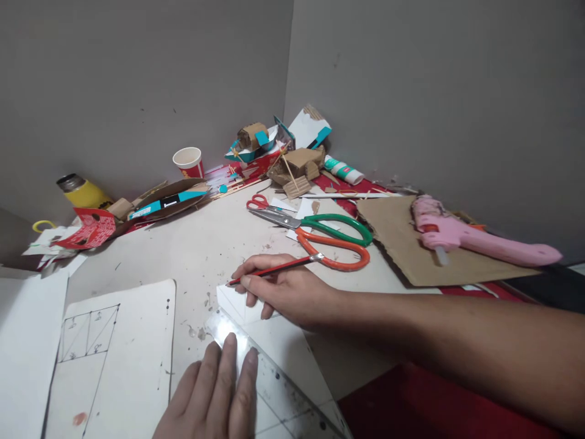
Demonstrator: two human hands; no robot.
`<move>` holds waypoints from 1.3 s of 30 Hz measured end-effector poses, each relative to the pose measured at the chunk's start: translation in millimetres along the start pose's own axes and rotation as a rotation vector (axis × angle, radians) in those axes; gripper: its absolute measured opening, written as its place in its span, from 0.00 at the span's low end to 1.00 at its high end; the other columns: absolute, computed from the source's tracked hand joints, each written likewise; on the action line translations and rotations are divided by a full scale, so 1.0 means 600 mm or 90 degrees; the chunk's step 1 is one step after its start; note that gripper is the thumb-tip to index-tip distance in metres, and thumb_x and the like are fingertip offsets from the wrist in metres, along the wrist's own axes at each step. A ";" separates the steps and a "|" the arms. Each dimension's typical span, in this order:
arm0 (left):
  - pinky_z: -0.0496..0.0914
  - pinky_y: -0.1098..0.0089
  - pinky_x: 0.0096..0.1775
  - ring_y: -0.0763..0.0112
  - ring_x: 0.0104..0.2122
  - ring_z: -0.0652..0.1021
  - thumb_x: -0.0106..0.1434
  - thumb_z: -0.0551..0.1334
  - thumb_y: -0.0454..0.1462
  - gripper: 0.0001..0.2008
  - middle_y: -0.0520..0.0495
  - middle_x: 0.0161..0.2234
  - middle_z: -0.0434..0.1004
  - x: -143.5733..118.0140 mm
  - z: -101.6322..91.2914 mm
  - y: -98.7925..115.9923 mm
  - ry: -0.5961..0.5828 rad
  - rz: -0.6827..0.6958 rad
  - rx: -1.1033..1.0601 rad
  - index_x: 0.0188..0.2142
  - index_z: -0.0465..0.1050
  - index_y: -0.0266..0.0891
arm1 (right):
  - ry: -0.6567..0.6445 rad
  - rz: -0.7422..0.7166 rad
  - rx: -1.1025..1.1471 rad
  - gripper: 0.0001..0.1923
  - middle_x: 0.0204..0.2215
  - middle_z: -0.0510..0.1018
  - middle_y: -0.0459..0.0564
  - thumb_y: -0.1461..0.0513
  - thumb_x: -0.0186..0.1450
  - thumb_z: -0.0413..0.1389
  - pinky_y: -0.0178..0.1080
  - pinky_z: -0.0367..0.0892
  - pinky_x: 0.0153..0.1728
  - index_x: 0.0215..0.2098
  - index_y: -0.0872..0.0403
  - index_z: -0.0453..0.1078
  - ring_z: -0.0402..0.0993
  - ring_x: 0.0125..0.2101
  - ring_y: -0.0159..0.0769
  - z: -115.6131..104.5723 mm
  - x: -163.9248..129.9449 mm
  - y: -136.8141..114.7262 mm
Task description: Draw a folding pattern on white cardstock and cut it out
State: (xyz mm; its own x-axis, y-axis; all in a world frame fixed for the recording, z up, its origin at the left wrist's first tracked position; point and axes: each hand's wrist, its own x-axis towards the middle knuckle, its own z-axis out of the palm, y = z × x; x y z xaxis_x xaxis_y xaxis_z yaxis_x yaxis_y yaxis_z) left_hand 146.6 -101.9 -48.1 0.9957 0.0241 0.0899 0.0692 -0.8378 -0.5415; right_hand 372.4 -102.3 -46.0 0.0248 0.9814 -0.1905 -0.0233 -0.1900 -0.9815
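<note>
While pressing flat at lower centre, steadies a clear ruler (pixel 274 390) with the left hand (pixel 214 396), fingers extended, gripping nothing. Runs diagonally from centre toward lower right, over a white card (pixel 274 335). Just above, curls the right hand (pixel 283 289) around a red pencil (pixel 269 270), tip aimed left at the card's upper-left corner beside the ruler's edge. Farther up, leaves orange scissors (pixel 333 250) and a pink glue gun (pixel 475 238) lying untouched.

left hand (pixel 214 396) flat, right hand (pixel 283 289) pinching
</note>
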 end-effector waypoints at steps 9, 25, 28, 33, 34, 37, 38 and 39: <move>0.78 0.61 0.38 0.51 0.46 0.81 0.65 0.49 0.59 0.37 0.28 0.50 0.77 0.004 0.004 -0.026 -0.006 -0.023 -0.008 0.54 0.70 0.28 | 0.010 0.024 0.005 0.07 0.27 0.74 0.47 0.67 0.66 0.52 0.27 0.69 0.18 0.37 0.56 0.71 0.73 0.30 0.32 0.000 0.002 -0.010; 0.78 0.59 0.40 0.45 0.49 0.79 0.66 0.52 0.57 0.36 0.26 0.50 0.77 0.012 0.010 -0.042 0.016 0.006 -0.051 0.56 0.68 0.26 | -0.005 -0.005 0.029 0.06 0.32 0.75 0.50 0.68 0.66 0.51 0.29 0.69 0.19 0.38 0.57 0.70 0.72 0.30 0.32 -0.004 0.001 -0.007; 0.77 0.57 0.41 0.40 0.52 0.76 0.63 0.54 0.60 0.43 0.23 0.54 0.73 0.006 0.013 -0.039 -0.004 0.004 -0.062 0.64 0.59 0.28 | -0.008 -0.007 0.023 0.06 0.29 0.74 0.48 0.68 0.66 0.51 0.29 0.70 0.19 0.37 0.56 0.70 0.72 0.30 0.33 -0.004 0.000 -0.009; 0.77 0.56 0.44 0.38 0.56 0.72 0.63 0.57 0.58 0.44 0.21 0.58 0.67 -0.003 0.011 -0.043 -0.041 0.014 -0.098 0.67 0.53 0.28 | -0.011 -0.005 0.017 0.05 0.23 0.71 0.45 0.66 0.65 0.52 0.29 0.70 0.20 0.37 0.56 0.71 0.72 0.29 0.33 -0.007 -0.001 -0.009; 0.77 0.56 0.44 0.38 0.56 0.71 0.63 0.57 0.58 0.43 0.20 0.58 0.67 -0.002 0.010 -0.045 -0.040 0.019 -0.102 0.66 0.55 0.28 | -0.010 -0.008 0.019 0.05 0.24 0.71 0.46 0.66 0.65 0.52 0.29 0.70 0.20 0.37 0.55 0.70 0.72 0.30 0.34 -0.008 -0.001 -0.009; 0.77 0.57 0.44 0.40 0.57 0.71 0.64 0.57 0.56 0.38 0.22 0.57 0.69 0.002 0.004 -0.055 -0.026 0.016 -0.121 0.63 0.62 0.29 | -0.011 -0.012 0.027 0.04 0.25 0.71 0.46 0.66 0.65 0.53 0.29 0.69 0.20 0.35 0.55 0.70 0.72 0.30 0.34 -0.008 -0.002 -0.008; 0.78 0.58 0.44 0.41 0.57 0.71 0.65 0.57 0.55 0.36 0.23 0.57 0.69 0.005 0.003 -0.059 -0.026 0.012 -0.129 0.62 0.63 0.30 | -0.011 -0.010 0.029 0.04 0.24 0.71 0.46 0.66 0.65 0.53 0.29 0.69 0.20 0.35 0.55 0.70 0.72 0.30 0.34 -0.008 -0.002 -0.008; 0.78 0.58 0.44 0.42 0.57 0.71 0.65 0.58 0.55 0.35 0.23 0.57 0.69 0.007 0.001 -0.062 -0.029 0.011 -0.135 0.61 0.64 0.31 | -0.012 -0.009 0.031 0.04 0.24 0.71 0.45 0.66 0.65 0.53 0.29 0.69 0.20 0.35 0.55 0.70 0.72 0.30 0.34 -0.008 -0.003 -0.008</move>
State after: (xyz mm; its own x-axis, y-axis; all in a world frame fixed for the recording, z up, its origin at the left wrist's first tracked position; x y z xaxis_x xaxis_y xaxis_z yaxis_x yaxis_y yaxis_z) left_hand 148.2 -70.0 -28.2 0.9987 0.0299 0.0416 0.0427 -0.9344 -0.3535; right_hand 377.3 -103.1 -40.9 0.0066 0.9844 -0.1760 -0.0720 -0.1751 -0.9819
